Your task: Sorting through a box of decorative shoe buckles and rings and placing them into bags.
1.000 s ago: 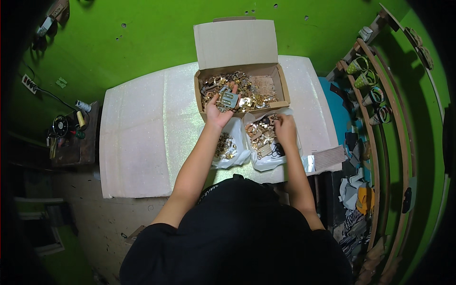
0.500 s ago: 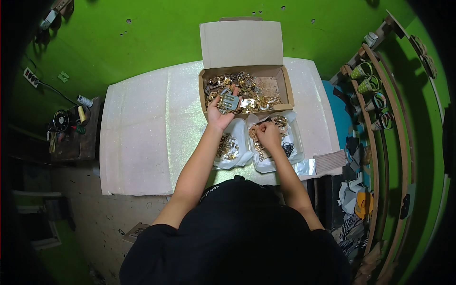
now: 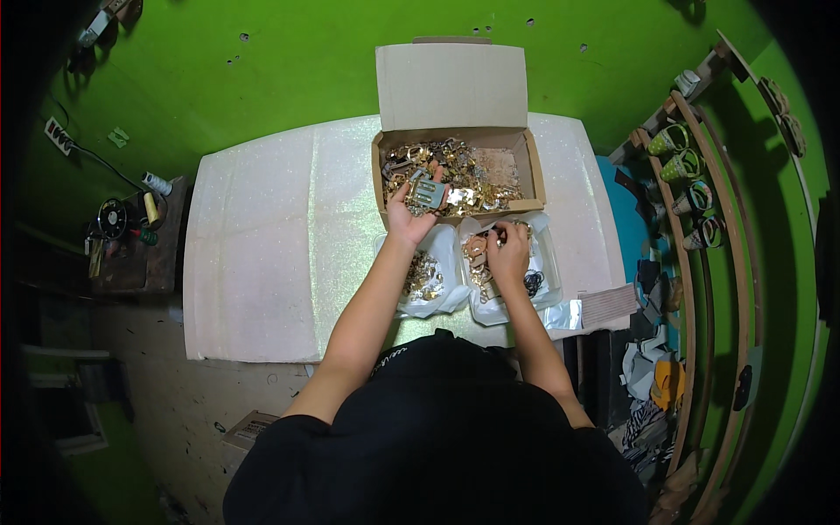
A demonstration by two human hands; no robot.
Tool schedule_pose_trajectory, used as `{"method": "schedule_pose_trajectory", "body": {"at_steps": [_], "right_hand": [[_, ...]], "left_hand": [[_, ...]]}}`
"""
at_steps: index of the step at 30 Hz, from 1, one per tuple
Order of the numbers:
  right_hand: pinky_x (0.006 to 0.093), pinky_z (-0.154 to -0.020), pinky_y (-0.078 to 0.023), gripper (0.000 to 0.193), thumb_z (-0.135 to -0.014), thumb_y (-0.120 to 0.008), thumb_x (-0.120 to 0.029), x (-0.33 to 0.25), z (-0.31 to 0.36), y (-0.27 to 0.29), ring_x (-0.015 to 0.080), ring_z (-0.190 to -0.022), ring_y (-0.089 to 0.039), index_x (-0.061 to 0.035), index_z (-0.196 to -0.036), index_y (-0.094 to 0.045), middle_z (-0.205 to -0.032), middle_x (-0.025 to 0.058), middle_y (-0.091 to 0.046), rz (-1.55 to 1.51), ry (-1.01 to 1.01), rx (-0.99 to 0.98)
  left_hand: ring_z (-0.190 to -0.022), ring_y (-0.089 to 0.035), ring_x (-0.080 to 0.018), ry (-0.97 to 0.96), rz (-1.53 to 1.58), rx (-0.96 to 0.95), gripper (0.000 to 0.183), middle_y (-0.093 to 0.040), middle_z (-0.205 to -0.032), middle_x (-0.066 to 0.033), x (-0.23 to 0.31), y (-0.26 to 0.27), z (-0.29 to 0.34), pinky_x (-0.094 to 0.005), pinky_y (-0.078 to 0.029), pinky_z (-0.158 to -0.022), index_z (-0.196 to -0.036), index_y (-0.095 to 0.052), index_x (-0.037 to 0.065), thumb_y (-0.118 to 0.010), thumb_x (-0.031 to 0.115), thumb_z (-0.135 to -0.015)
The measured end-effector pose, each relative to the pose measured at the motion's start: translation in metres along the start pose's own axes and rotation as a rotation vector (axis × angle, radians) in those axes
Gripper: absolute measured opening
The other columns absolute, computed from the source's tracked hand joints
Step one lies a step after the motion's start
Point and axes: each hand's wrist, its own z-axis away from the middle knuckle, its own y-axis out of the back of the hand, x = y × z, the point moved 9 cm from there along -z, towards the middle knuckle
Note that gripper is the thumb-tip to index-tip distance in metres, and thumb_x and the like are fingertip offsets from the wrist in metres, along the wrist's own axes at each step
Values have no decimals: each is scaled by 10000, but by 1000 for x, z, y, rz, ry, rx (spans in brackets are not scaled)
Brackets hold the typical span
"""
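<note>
On the upturned palm of my left hand rests a flat grey-green piece with gold-coloured bars, its fingers curled up around the edges. That hand is over the near left part of an open cardboard box heaped with gold and silver metal fittings. My right hand reaches into the right plastic tub, fingertips pinched together among brown and gold pieces. What the pinch holds, if anything, is too small to make out. Beside it, the left lined tub holds small gold and silver pieces.
The pale shiny tabletop spreads to both sides. A ribbed grey-brown strip and a silver packet lie at its right front edge. Wooden racks with strap sandals stand right; a small dark table with thread spools stands left.
My right hand has shifted slightly right and its fingers now point farther into the tub. My left hand still holds the grey-green piece. The whole view has shifted a little.
</note>
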Motion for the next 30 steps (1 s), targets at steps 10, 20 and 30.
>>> {"method": "schedule_pose_trajectory", "body": {"at_steps": [10,20,30], "right_hand": [[324,-581,-404,224,-726,-582,-214,-95,-52,-23,235,-641,-503,-33,-856,-558,-775,94,-497,-250,212,-97],[348,-553,-439,196,-637,-625,-172,-102,-78,-62,259,-568,-551,-14,-734,-562,-622,101,-564,-111,113,-259],[194,-396,-404,131,-822,-493,-111,-74,-86,-91,102,-494,-537,-14,-890,-439,-650,58,-554,-636,-73,-356]], "left_hand": [[-1128,-404,-258,-30,-38,38,440,-431,-1201,-140,2,9,-10,-414,-337,-913,-1218,-322,4,-217,247,-867],[-1072,-451,-259,-85,-147,82,410,-487,-1134,-154,14,12,-32,-375,-330,-936,-1140,-412,-10,-235,230,-859],[-998,-496,-273,-66,-111,144,401,-509,-1090,-156,15,19,-31,-392,-369,-892,-1105,-447,-10,-267,248,-855]]}}
